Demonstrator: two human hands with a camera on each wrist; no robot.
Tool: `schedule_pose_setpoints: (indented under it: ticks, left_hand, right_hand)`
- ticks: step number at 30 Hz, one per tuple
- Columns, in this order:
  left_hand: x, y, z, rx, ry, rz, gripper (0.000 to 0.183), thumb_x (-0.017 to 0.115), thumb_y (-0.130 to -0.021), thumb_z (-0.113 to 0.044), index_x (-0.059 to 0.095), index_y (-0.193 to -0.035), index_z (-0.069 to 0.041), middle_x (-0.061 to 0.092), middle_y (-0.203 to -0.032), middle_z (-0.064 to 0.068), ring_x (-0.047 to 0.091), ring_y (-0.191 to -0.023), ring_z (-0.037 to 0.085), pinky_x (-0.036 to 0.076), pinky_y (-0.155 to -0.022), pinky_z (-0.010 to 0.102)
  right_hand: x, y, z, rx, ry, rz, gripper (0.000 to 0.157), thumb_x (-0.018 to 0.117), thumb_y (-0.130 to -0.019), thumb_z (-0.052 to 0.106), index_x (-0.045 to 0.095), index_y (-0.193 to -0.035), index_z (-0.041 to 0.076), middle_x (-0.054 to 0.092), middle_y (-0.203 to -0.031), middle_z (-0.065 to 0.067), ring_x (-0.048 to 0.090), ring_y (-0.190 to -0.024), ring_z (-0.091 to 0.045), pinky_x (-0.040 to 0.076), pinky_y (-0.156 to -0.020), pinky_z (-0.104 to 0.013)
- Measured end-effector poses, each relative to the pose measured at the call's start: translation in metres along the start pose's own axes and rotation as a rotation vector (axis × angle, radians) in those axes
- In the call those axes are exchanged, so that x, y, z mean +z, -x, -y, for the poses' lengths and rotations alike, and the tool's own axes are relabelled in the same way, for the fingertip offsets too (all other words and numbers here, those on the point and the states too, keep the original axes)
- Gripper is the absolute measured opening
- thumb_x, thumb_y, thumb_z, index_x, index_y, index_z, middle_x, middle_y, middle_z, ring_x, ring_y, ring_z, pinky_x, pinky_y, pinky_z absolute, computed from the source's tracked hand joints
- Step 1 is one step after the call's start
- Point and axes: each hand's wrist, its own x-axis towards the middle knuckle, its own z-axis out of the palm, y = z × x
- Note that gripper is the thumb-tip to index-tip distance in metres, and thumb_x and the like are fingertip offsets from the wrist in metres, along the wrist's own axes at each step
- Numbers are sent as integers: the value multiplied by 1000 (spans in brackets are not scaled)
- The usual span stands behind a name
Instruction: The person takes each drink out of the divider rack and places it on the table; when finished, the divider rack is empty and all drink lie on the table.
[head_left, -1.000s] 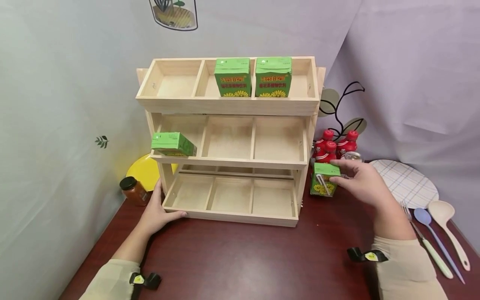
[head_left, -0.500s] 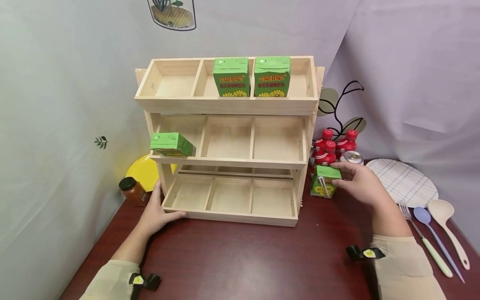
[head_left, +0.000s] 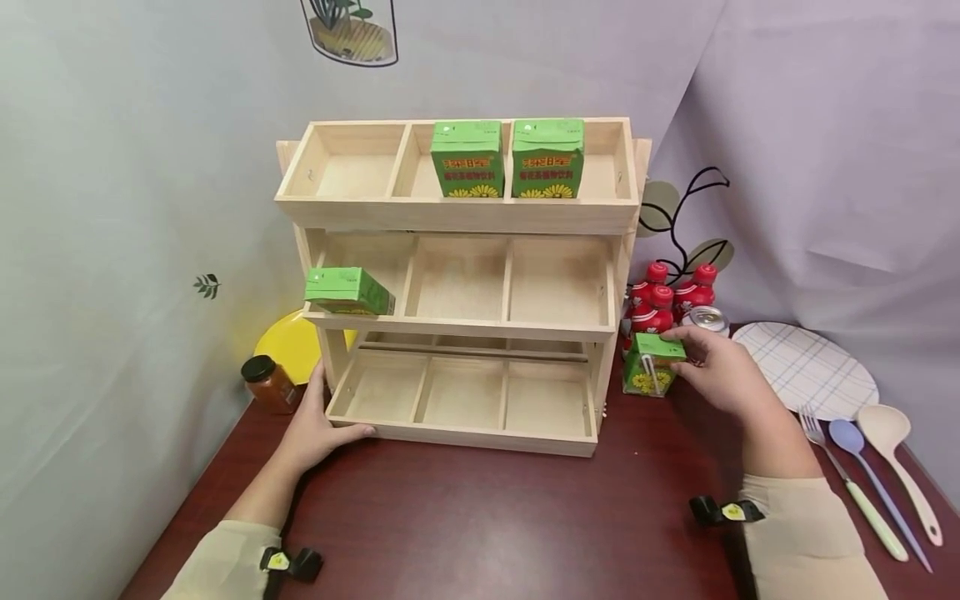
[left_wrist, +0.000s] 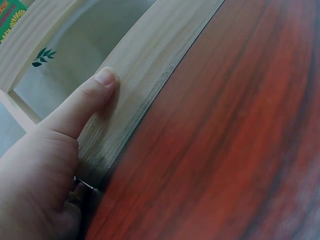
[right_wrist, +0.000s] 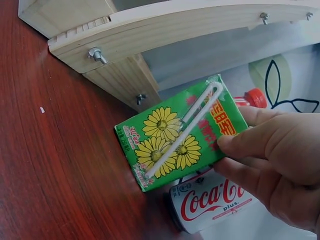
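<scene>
A three-tier wooden display rack [head_left: 465, 215] stands on the table. My left hand [head_left: 309, 429] grips its lower left corner, the thumb [left_wrist: 95, 92] lying along the front board and the other fingers at the side. Beside the rack's right post, my right hand [head_left: 718, 367] pinches a green drink carton [right_wrist: 167, 140] between thumb and fingers. A white straw [right_wrist: 185, 130] is stuck diagonally on the carton's flowered face. Two matching cartons [head_left: 468, 162] stand upright in the top tier. Another carton [head_left: 345, 292] lies on its side in the middle tier's left compartment.
Red-capped bottles [head_left: 652, 312] and a Coca-Cola can [right_wrist: 210, 200] stand close behind the held carton. Right of them are a checked plate [head_left: 806, 371], a fork [head_left: 843, 479], a blue spoon [head_left: 847, 435] and a ladle [head_left: 885, 425]. A jar [head_left: 268, 385] and yellow plate [head_left: 288, 346] are left.
The carton in my right hand has shifted very slightly right and turned a little. My left hand keeps its place on the rack's corner.
</scene>
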Motion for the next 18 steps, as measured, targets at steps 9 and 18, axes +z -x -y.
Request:
schedule_pose_setpoints:
  ticks: [9,18]
  left_hand:
    - [-2,-1,-7,-19,-4,0,130,95,-59,-17,9,-156,-19,28,-150,12,40,-128,32,38,-94,20]
    - [-1,2,-6,-27,-3,-2,130,95,-58,-17,9,-156,-19,29,-149,12,40,-127,32,38,-94,20]
  right_hand:
    - [-1,-1,5,9,56,-26,35,72,-82,0,62,-114,10,64,-112,-22,61,-96,-40,43,-84,-59]
    - [2,-1,4,-16,78,-47,36,74,-80,-1,62,-112,11,66,-104,-21,63,-92,-39,44,-80,-58]
